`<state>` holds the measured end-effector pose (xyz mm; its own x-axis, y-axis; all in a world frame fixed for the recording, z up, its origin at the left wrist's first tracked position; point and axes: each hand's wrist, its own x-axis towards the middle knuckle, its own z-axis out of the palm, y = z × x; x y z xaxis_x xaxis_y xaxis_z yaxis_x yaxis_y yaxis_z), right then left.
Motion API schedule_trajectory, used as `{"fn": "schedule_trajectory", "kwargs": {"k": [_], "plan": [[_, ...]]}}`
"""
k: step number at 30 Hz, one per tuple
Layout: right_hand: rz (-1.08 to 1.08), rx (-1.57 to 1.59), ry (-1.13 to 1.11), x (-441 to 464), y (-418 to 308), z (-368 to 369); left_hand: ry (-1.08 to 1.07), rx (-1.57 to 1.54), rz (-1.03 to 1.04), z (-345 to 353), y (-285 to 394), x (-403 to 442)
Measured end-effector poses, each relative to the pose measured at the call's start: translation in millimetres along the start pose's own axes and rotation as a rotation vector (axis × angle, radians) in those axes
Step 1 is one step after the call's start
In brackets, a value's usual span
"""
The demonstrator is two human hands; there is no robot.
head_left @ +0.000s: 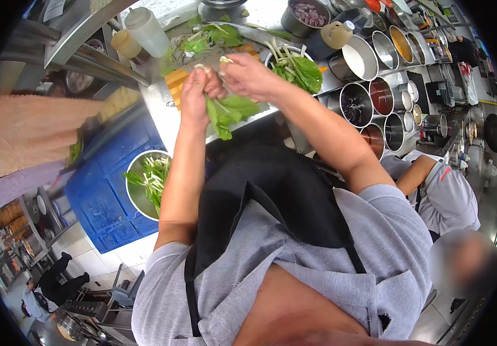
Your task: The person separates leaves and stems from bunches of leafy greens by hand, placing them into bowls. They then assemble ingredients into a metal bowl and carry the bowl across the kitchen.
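My left hand is closed around a leafy green. Its broad leaves hang down below my fingers, and a pale stem end shows by my thumb. Right beside it, my right hand is closed too, with a small pale stem piece between its fingertips. Under my hands is a wooden board, partly hidden by them. Loose leaves and scraps lie just beyond. To the right, a container holds more leafy greens with their pale stalks upward.
A metal bowl of greens sits on a blue lid at left. Squeeze bottles stand at the back left. Chopped onion fills a pot. Several metal pots line the right side, where a co-worker's sleeve shows.
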<state>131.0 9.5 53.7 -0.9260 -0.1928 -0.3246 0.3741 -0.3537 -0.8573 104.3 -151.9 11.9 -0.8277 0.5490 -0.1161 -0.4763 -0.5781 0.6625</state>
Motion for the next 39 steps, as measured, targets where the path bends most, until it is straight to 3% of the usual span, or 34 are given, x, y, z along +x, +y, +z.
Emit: {"fn": "schedule_trajectory", "kwargs": {"k": [3,5,6,7,9,10,12,16,18,20,22,24,28,30,32,35,38,39], "plan": [[0.102,-0.148,-0.165,-31.8,-9.2,-12.0,-0.169,-0.012,0.101,-14.8,32.0,-5.0],[-0.227,-0.593,0.022,-32.2,-10.6,-45.3,-0.138,-0.060,0.091,-26.0,53.1,1.1],[-0.580,-1.106,0.203,-25.9,-15.8,-72.7,-0.111,-0.107,0.089,-34.2,61.2,4.4],[-0.461,-1.154,0.360,-40.5,-36.8,-70.1,-0.113,-0.095,0.083,-48.3,64.1,8.6],[-0.496,-1.438,0.586,-45.5,-40.1,-97.7,-0.028,-0.094,0.091,-49.1,59.4,8.7],[-0.444,-1.522,0.562,-44.5,-33.8,-121.2,0.058,-0.098,0.100,-51.1,56.6,8.8],[-0.086,-1.729,0.565,-50.7,-22.2,-134.9,-0.011,-0.152,0.080,-59.8,47.5,11.4],[0.051,-1.632,0.699,-57.9,-27.4,-119.4,0.046,-0.182,0.075,-57.7,36.7,17.1],[-0.282,-1.241,0.599,-53.0,-27.6,-96.0,0.048,-0.193,0.079,-58.2,31.1,22.1],[-0.442,-1.216,0.411,-41.3,-13.6,-69.7,0.113,-0.184,0.105,-57.4,26.2,28.8],[-0.753,-1.331,0.316,-28.7,-8.3,-35.6,0.092,-0.182,0.120,-49.0,20.1,32.7],[-0.836,-1.392,0.234,-13.4,-2.7,-20.1,0.183,-0.044,0.124,-36.9,12.5,34.3],[-0.671,-1.366,0.065,20.6,3.8,-34.3,0.247,-0.061,0.105,-25.6,10.6,35.8],[-0.451,-0.895,0.022,34.6,-4.2,-44.1,0.203,-0.136,0.130,-30.6,6.7,39.5],[-0.470,-0.753,0.044,34.3,-5.9,-45.0,0.254,-0.155,0.167,-23.0,1.8,41.1],[-0.427,-0.672,0.116,39.3,-7.3,-50.6,0.328,-0.182,0.216,-25.0,-5.4,54.1],[-0.356,-0.131,0.399,53.1,-32.9,-68.6,0.655,-0.237,0.216,-55.7,0.6,61.3],[-0.372,-0.181,0.423,58.5,-44.3,-85.9,0.653,-0.227,0.251,-71.8,5.2,58.4]]}}
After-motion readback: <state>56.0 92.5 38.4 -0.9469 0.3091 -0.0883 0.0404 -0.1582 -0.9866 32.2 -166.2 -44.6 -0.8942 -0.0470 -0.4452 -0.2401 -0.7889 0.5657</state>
